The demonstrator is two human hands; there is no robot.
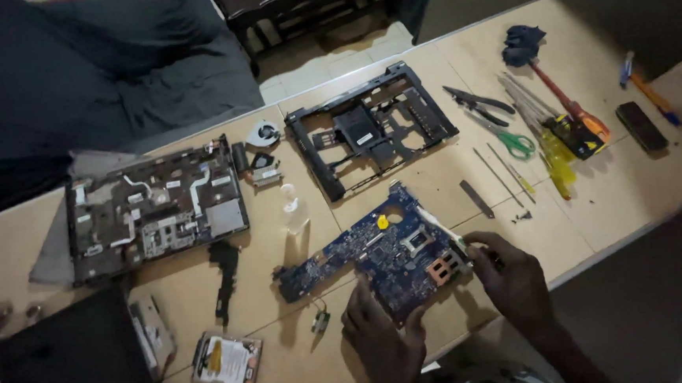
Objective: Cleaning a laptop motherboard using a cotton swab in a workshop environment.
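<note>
While our left hand (381,335) pinches the blue motherboard's (380,252) near edge, our right hand (512,279) grips its rt corner; black laptop base frame (372,126) lies just beyond w/ nothing inside.

Dim, soft-focus, shadowed dark corners
</note>
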